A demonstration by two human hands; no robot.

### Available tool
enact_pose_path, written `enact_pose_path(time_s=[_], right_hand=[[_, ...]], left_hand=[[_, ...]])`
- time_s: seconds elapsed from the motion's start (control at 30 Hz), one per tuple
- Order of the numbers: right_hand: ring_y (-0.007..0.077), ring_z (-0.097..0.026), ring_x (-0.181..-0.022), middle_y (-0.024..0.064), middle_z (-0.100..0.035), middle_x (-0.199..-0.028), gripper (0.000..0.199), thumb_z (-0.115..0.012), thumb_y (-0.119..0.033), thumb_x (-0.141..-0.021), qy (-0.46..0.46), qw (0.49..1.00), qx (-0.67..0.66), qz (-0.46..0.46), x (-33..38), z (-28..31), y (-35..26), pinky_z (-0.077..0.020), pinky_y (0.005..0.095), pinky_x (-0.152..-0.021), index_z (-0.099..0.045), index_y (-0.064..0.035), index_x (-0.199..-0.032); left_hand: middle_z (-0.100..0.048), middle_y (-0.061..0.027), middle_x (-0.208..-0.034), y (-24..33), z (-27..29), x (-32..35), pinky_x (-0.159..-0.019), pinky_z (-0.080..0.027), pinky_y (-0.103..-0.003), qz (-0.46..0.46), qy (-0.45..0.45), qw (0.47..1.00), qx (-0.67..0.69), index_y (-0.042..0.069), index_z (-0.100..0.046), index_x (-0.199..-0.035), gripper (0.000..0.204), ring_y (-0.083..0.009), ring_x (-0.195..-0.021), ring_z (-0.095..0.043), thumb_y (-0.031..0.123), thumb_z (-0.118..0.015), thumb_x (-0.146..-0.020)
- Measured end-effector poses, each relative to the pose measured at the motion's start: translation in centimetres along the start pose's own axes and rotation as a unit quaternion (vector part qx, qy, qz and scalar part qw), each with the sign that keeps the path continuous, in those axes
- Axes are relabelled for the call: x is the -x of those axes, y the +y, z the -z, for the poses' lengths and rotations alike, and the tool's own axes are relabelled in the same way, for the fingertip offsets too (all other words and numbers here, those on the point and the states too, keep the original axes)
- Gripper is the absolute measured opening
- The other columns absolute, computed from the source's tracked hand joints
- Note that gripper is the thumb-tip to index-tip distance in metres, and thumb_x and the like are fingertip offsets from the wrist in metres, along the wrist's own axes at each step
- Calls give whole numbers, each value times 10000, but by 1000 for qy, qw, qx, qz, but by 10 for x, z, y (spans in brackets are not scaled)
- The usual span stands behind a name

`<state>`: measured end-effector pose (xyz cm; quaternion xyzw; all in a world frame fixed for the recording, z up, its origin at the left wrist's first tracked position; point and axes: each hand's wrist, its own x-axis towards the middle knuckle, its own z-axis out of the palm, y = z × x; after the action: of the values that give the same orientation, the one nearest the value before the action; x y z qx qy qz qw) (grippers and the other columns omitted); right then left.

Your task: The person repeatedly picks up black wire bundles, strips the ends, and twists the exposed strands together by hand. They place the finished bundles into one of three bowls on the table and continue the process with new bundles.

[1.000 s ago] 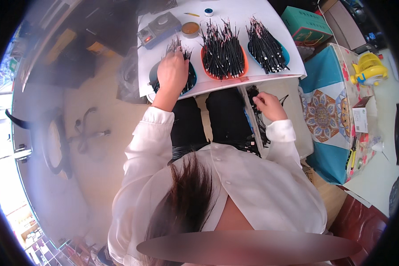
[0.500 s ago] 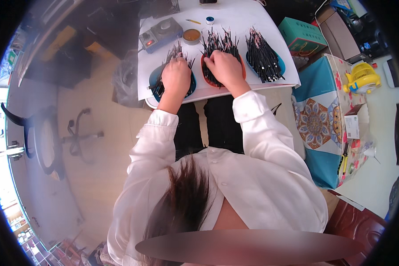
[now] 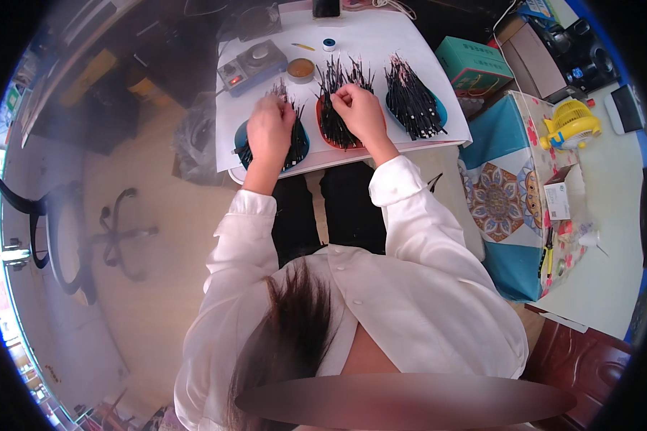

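Note:
Three shallow trays of thin black wires stand along the table's near side. My left hand is above the left blue tray, over its black wires; its fingers are curled and slightly blurred, and what they hold, if anything, is hidden. Over the middle, orange-red tray is my right hand, thumb and fingertips pinched together beside the wires. Anything in that pinch is too small to make out. At right, another blue tray holds wires with pale tips.
Behind the trays are a grey control box with a lit red switch, a round tin of amber material, a small spool and a phone-like black object. A green box and yellow fan stand at right.
The view has shifted, so the table sits slightly lower and further left. My right hand has lifted a little from the wires, its pinch now showing. My left fingers have turned.

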<state>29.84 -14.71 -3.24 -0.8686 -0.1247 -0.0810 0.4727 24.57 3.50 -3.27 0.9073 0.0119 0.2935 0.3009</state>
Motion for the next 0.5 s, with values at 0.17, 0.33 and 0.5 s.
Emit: enact_pose_path(time_s=[0.17, 0.33, 0.5], right_hand=[[135, -612, -629, 71, -651, -729, 133, -675, -120, -851, 53, 990, -101, 84, 13, 16, -24, -475, 264, -595, -619, -1, -863], [41, -560, -620, 3, -621, -718, 85, -652, -70, -879, -26, 984, -154, 79, 60, 42, -49, -431, 197, -542, -591, -12, -876], [184, -638, -605, 87, -611, -671, 119, -658, -49, -825, -71, 984, -151, 56, 109, 43, -58, -491, 292, -578, -547, -9, -840]], left_hand=[[-555, -92, -814, 17, 33, -13, -522, -433, -299, 45, 115, 955, 269, -7, -534, -890, 52, -215, -653, -561, 22, -575, -877], [-512, -15, -710, 44, 52, 6, -499, -343, -213, 183, 1, 848, 497, -35, -558, -954, 171, -74, -558, -442, 124, -499, -973], [-619, -30, -831, 79, 32, 52, -600, -424, -200, 242, -99, 776, 574, -50, -621, -1019, 256, -69, -683, -530, 158, -473, -1010]])
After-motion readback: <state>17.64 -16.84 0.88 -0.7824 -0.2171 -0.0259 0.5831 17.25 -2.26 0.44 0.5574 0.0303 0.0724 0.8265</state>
